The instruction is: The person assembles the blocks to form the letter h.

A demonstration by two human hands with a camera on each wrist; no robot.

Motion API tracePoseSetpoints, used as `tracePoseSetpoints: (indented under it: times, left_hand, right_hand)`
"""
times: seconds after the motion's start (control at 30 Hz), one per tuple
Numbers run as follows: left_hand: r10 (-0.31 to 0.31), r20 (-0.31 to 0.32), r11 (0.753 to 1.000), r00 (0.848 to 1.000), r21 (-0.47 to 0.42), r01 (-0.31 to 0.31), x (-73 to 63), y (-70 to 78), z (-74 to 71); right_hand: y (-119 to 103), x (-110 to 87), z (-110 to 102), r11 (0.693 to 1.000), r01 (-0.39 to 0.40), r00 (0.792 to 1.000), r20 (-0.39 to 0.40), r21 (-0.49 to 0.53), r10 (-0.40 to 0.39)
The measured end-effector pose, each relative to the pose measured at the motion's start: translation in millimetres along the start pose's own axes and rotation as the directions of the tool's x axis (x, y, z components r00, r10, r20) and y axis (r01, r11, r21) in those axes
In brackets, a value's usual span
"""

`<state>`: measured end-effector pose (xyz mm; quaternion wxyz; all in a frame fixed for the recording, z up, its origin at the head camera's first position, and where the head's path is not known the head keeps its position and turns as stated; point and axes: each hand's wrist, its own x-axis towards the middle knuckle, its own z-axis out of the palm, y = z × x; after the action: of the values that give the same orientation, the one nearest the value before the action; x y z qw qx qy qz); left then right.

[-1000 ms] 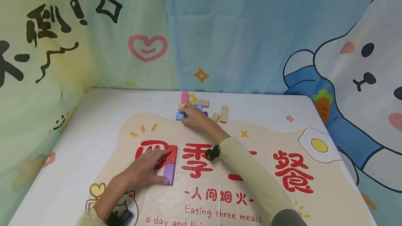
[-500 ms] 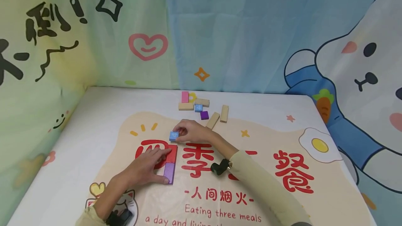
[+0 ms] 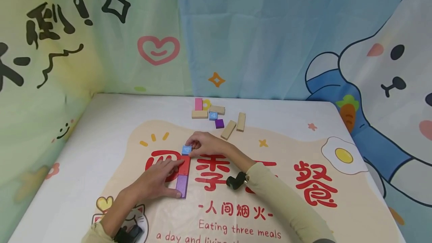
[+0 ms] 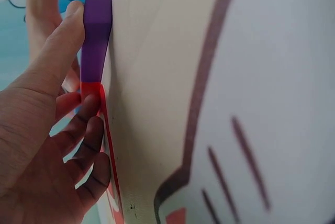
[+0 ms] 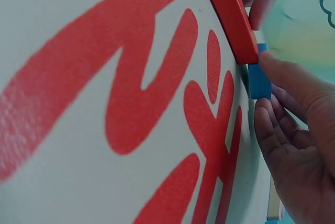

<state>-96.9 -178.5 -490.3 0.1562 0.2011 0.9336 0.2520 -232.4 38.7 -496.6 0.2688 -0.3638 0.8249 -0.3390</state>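
A red block (image 3: 184, 167) and a light purple block (image 3: 182, 186) lie end to end on the printed table cover. My left hand (image 3: 152, 179) rests along their left side, thumb against the purple block and forefinger on the red one. Its other fingers are spread and loosely bent in the left wrist view. At the far end of the red block, my right hand (image 3: 210, 144) pinches a small blue block (image 3: 186, 150) between thumb and fingers. In the right wrist view, that blue block (image 5: 259, 82) sits right at the end of the red block (image 5: 234, 22), in line with it.
Farther back lie a pink block (image 3: 198, 104), a yellow piece (image 3: 206, 104), another blue block (image 3: 213, 116), a dark purple cube (image 3: 219, 123) and several plain wooden blocks (image 3: 228, 130). A printed curtain (image 3: 253, 36) hangs behind the table.
My right hand has picked the blue block out of the far group and brought it toward me to the red block's end. The left hand stays in place.
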Motion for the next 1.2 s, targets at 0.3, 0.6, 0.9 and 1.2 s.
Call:
tracePoseSetpoints:
  times: [0.3,0.6,0.9,1.2]
  left_hand:
    - [0.015,0.001,1.0,1.0,0.001,-0.015,1.0,-1.0,-1.6]
    - [-0.004,0.002,1.0,1.0,0.01,0.004,2.0,-0.9,-2.1]
    - [-0.021,0.009,1.0,1.0,-0.002,0.021,1.8,-0.1,-1.0]
    - [-0.028,0.011,1.0,1.0,-0.003,0.028,0.8,-0.5,0.5]
  right_hand:
    - [-1.6,-0.2,0.5,1.0,0.006,1.0,0.0,-0.008,-0.006]
    - [-2.0,-1.1,0.2,0.999,0.025,1.0,0.004,-0.041,-0.025]
    - [-3.9,-1.9,0.5,0.999,0.028,1.0,0.0,-0.044,-0.028]
    - [-5.8,-2.5,1.2,0.999,0.022,1.0,-0.003,-0.042,-0.023]
